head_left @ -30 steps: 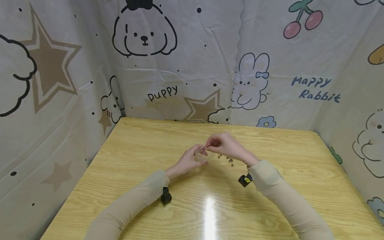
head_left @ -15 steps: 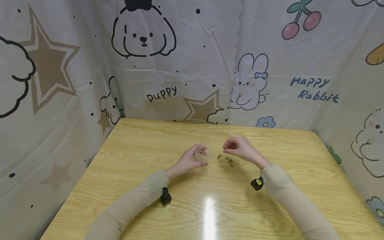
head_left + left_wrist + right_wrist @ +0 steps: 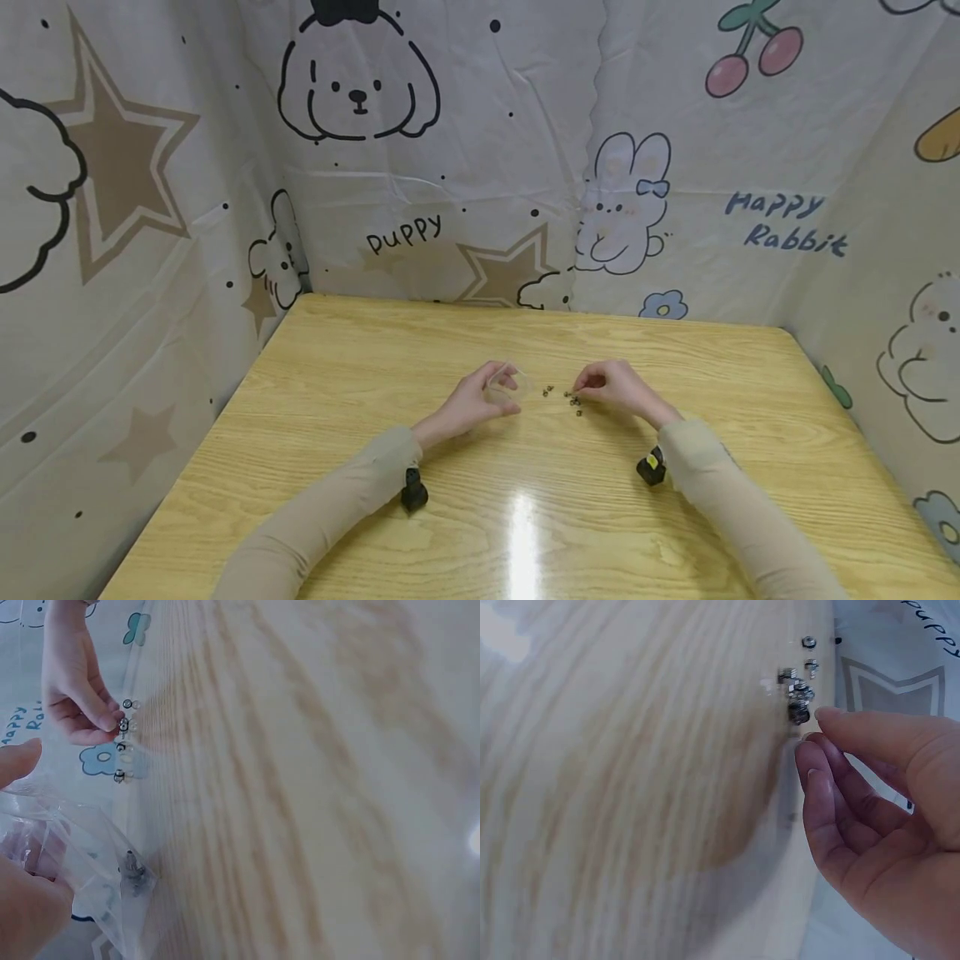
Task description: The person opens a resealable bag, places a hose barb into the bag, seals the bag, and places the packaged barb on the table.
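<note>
My left hand (image 3: 472,398) holds a clear plastic bag (image 3: 105,859), its mouth spread between thumb and fingers. Small dark metal pieces (image 3: 133,868) lie at the bottom of the bag. Several small shiny metal screws (image 3: 799,691) are scattered on the table to the right of the bag. Over the right side of this group is my right hand (image 3: 618,387), its fingers bent and its fingertips right at the screws. In the right wrist view the thumb and forefinger stand slightly apart, with nothing visible between them.
A pale wooden table (image 3: 360,350) lies under both hands. Behind and beside it hangs a printed cloth (image 3: 480,150) with cartoon animals. Each wrist carries a small black camera, such as the right one (image 3: 651,467).
My right hand has moved away from the bag's mouth, to the right and down to the loose screws. The left hand and the bag have stayed in place.
</note>
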A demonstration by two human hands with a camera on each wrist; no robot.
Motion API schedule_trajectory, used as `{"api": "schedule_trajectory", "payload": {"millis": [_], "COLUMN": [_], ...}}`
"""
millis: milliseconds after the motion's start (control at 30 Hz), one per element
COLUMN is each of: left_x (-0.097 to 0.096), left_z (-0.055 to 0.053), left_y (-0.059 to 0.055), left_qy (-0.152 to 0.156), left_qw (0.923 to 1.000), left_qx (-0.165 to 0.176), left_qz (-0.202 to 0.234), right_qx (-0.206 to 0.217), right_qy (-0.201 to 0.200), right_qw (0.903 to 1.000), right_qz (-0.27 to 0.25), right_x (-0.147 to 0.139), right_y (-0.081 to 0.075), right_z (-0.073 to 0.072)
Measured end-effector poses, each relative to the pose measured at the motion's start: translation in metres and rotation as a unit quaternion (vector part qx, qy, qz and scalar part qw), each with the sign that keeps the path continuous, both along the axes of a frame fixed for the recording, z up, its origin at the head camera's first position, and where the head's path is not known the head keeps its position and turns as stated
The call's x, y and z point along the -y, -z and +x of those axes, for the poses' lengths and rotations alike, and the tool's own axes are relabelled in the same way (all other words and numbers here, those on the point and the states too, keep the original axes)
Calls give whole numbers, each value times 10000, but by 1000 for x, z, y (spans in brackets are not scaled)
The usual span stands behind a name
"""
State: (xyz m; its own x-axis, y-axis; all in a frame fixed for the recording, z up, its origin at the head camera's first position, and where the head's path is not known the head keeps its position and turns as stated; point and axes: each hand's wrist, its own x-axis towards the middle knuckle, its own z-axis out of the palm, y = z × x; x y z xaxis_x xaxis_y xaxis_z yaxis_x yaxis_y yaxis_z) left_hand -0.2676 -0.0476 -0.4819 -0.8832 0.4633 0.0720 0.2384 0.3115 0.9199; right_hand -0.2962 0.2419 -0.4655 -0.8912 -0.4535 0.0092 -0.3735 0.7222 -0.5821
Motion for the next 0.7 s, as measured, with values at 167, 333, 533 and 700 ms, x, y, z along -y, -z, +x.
{"api": "schedule_trajectory", "payload": {"millis": [167, 333, 533, 700], "left_x": [1, 1, 1, 2], "left_z": [0, 0, -1, 0], "left_y": [1, 1, 1, 0], "left_qy": [24, 6, 12, 29], "left_qw": [10000, 9999, 9999, 9999], "left_qx": [-52, -106, -131, -110], "left_qz": [-5, -34, -71, -112], "right_qx": [78, 84, 77, 48], "right_qy": [72, 100, 130, 128], "right_qw": [9999, 9999, 9998, 9998], "right_qz": [62, 43, 95, 121], "right_x": [-3, -4, -2, 1], "right_y": [5, 7, 7, 7], "right_z": [-1, -2, -2, -3]}}
